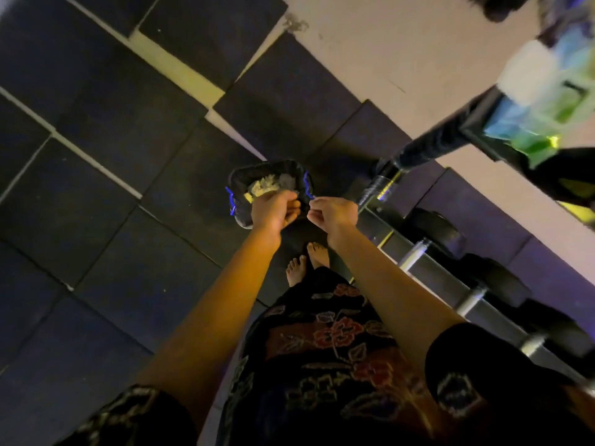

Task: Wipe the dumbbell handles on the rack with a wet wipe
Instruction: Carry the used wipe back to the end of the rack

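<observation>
I see both hands held out over a small black-lined bin [236, 175] on the floor mats [106, 130]. The left hand [275, 210] hangs above the bin's near edge with its fingers curled under; I cannot tell whether it holds anything. The right hand [333, 214] is curled tight, and it seems to pinch the bag's blue drawstring [307, 187]. Crumpled wipes [264, 185] lie inside the bin. To my right, the dumbbells [434, 227] sit on the rack [383, 231], well apart from both hands, their metal handles [416, 253] untouched.
</observation>
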Available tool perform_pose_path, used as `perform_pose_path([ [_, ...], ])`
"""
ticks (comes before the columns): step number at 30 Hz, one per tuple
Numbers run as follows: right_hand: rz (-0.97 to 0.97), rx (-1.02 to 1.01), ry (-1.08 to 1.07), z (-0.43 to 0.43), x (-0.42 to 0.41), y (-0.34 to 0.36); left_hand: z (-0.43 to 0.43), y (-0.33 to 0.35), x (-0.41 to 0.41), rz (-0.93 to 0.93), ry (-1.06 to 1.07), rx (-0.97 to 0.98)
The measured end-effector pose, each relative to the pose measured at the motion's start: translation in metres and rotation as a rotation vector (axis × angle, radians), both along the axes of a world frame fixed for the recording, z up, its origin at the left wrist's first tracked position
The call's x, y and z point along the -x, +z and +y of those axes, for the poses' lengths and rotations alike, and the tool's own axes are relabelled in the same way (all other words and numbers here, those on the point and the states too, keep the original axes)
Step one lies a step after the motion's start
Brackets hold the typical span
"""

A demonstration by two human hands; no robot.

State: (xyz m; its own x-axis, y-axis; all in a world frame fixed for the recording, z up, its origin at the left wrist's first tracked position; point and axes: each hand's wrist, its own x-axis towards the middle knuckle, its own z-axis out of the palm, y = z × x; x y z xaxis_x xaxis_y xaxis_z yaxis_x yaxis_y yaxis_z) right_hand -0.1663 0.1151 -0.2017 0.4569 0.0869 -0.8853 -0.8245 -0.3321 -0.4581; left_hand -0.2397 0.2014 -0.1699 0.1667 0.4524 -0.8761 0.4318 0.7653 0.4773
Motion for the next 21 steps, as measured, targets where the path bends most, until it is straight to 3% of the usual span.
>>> perform_pose_path([
  [7,-0.123,-0.045,-0.237,-0.067,-0.016,0.087,-0.058,0.077,-0.027,-0.090,-0.206,-0.016],
  [14,-0.120,-0.045,-0.389,-0.136,-0.049,0.116,-0.117,0.111,-0.069,-0.116,-0.427,-0.064],
  [21,-0.190,-0.016,-0.357,-0.190,-0.117,0.123,-0.163,0.127,-0.150,-0.147,-0.486,-0.190],
])
